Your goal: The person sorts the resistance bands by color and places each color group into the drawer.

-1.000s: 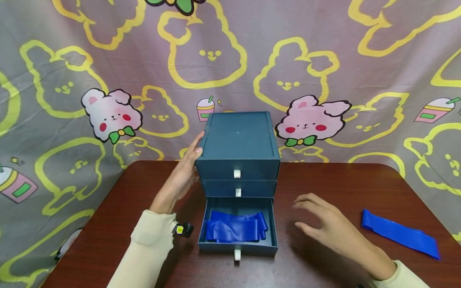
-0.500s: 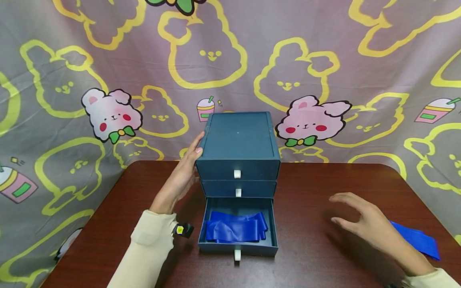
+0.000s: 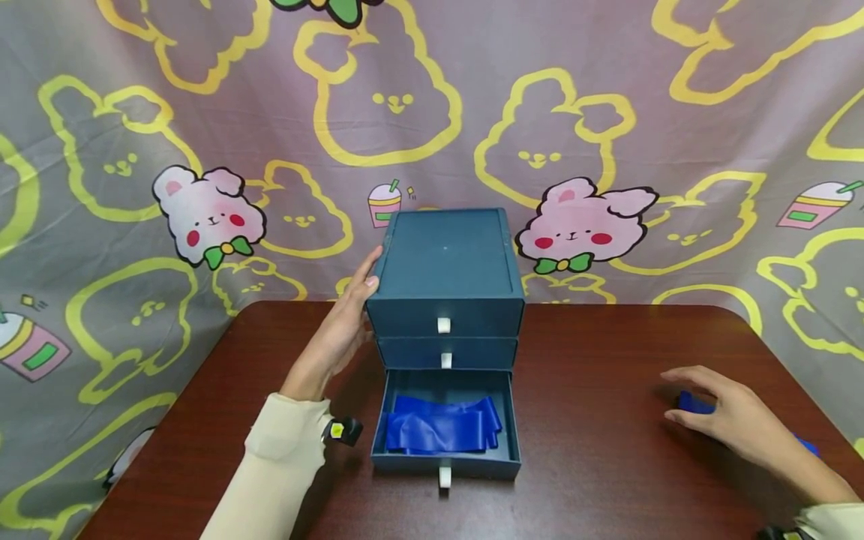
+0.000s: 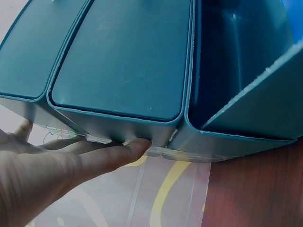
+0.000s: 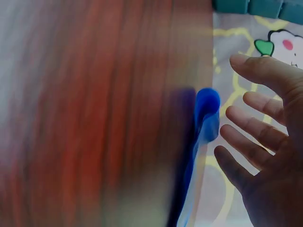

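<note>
A dark teal three-drawer box [image 3: 445,259] stands mid-table, its bottom drawer [image 3: 445,466] pulled out. Folded blue ribbon [image 3: 439,429], wide and smooth, lies in that drawer. My left hand [image 3: 337,330] rests along the box's left side; in the left wrist view its straight fingers [image 4: 113,156] touch the side wall. Over at the right, my right hand [image 3: 732,416] hovers above a second blue strip [image 3: 695,403], with thumb and fingers spread apart and nothing between them. The hand covers most of that strip in the head view. In the right wrist view the strip's looped end [image 5: 207,106] stands near the fingertips.
The upper two drawers are closed, each with a small white pull tab [image 3: 444,325]. A dark red-brown wooden table [image 3: 594,465] carries everything. Behind it hangs a curtain [image 3: 418,90] printed with cartoon animals.
My right hand has moved rightward, away from the box, and now overlaps the loose blue strip. The left hand, box and ribbon in the drawer have stayed put.
</note>
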Available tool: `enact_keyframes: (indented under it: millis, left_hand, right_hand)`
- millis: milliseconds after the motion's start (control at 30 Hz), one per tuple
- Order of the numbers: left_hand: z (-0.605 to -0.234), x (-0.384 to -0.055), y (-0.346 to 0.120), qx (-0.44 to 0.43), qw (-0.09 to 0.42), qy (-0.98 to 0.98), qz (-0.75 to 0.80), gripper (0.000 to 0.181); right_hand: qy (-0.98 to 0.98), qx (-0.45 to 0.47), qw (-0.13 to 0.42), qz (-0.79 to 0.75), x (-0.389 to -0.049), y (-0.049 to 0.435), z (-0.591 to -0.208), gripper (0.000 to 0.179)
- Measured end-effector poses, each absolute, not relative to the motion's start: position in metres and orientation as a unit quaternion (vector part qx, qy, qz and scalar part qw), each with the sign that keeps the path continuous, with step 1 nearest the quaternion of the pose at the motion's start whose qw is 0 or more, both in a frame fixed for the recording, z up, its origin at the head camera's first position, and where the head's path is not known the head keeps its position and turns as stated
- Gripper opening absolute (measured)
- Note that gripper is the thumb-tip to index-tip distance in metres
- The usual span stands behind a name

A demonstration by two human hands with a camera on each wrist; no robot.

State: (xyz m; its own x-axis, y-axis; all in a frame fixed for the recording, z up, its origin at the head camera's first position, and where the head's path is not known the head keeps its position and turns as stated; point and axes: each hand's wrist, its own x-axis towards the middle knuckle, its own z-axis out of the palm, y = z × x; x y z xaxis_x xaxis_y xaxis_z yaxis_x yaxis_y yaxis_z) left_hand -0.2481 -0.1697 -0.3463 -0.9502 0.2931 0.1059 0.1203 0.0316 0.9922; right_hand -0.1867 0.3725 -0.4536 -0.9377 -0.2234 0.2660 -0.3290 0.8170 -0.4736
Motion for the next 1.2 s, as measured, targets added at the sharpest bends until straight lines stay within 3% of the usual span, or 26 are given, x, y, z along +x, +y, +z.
enact_keyframes:
  millis: [267, 633, 1200]
  left_hand:
    - [-0.345, -0.247, -0.169, 0.142, 0.059, 0.719, 0.677, 0.061]
    - [-0.346, -0.247, -0.169, 0.144, 0.060, 0.717, 0.680, 0.061]
    - [-0.347, -0.247, -0.169, 0.146, 0.058, 0.718, 0.678, 0.062]
  right_hand:
    - [-0.945, 0.165, 0.117, 0.258, -0.188, 0.387, -0.464, 0.052]
    - [-0.952, 0.162, 0.102, 0.237, -0.188, 0.398, -0.468, 0.052]
    - [-0.943, 0.205, 0.137, 0.223, -0.188, 0.380, -0.460, 0.046]
